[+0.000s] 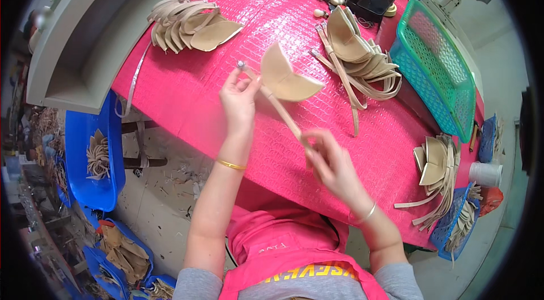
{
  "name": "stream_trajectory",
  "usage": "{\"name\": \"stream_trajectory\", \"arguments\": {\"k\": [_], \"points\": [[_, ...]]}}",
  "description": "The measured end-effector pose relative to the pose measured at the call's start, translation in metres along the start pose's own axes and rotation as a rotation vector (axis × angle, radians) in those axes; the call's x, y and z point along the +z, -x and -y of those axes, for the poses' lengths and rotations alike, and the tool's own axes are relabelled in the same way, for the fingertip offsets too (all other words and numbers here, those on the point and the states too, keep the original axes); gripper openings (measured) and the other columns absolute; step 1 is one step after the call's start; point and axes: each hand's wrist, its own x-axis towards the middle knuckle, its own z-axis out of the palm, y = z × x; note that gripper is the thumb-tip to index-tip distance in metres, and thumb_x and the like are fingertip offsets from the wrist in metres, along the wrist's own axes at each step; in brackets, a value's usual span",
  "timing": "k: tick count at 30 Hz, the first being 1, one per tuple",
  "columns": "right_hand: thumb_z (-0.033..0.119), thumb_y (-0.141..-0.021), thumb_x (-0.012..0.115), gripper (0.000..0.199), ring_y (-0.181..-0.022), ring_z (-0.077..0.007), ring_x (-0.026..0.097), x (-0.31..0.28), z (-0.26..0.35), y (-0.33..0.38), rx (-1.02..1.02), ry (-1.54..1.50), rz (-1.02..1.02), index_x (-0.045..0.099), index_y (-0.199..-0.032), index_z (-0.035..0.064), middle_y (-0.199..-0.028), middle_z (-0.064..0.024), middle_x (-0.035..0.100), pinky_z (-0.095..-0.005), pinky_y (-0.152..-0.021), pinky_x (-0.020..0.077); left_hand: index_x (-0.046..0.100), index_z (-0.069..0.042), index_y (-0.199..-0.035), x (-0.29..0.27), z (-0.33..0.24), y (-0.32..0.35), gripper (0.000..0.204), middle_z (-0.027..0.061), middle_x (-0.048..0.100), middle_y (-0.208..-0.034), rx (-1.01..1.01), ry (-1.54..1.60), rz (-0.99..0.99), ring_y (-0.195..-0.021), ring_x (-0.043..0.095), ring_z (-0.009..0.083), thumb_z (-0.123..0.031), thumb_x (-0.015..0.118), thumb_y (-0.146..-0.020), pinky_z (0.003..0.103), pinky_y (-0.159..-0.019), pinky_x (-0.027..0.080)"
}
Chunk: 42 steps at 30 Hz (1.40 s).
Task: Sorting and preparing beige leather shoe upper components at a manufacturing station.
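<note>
Person at the pink textured worktop (pixel 187 96), both hands raised just above it. Left hand (pixel 239 100): fingers pinching the upper end of a tan leather strap piece (pixel 286 81), near its small metal tip. Right hand (pixel 334 167): fingers pressed together around the strap's lower end, nearer the body. The piece's curved cup-shaped flap stands up between the hands, clear of the surface. Risk, as judged: the strap is thin and held only at its ends; uneven pull could twist or crease the flap, or the end could slip from the pinch and drop onto the worktop. Containers: green-and-blue mesh basket (pixel 439 67) on the right edge, contents not visible; a smaller blue mesh basket (pixel 456 220) at the near right holds tan strips; a blue bin (pixel 90 141) on the floor to the left holds similar scraps. Loose piles of the same pieces lie far left (pixel 190 25) and far right (pixel 357 53) of the hands.
</note>
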Motion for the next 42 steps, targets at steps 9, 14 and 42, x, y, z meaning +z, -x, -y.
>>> {"name": "stream_trajectory", "arguments": {"k": [9,14,42], "points": [[0.004,-0.073,0.059,0.023,-0.066,-0.0194,0.058,0.005,-0.004,0.044,-0.318,-0.215,0.302,0.062,-0.096,0.0065,-0.076,-0.0082,0.06,-0.0299,-0.062,0.0467,0.048,0.003,-0.113,-0.025,-0.039,0.028,0.031,0.0152,0.061,-0.089,-0.055,-0.108,0.191,-0.079,0.061,0.0181,-0.007,0.049,-0.084,0.028,-0.071,0.05],[0.015,-0.083,0.052,0.012,-0.051,-0.0119,0.044,0.033,0.021,-0.013,-0.248,-0.291,0.07,0.059,-0.083,0.0047,-0.077,-0.0022,0.053,-0.024,-0.053,0.0394,0.051,0.004,-0.11,-0.026,-0.058,0.05,0.028,0.0177,0.061,-0.091,-0.051,-0.151,0.241,-0.082,0.062,0.0207,-0.01,0.049,-0.085,0.03,-0.074,0.05],[0.014,-0.088,0.044,0.018,-0.05,-0.0066,0.048,0.061,0.019,-0.044,-0.042,-0.526,0.127,0.055,-0.089,-0.001,-0.06,-0.0019,0.052,-0.0198,-0.045,0.0384,0.053,0.001,-0.107,-0.051,-0.06,0.064,0.027,0.0162,0.057,-0.104,-0.261,0.277,0.333,-0.095,0.056,0.0202,-0.002,0.054,-0.08,0.031,-0.086,0.044]]}}
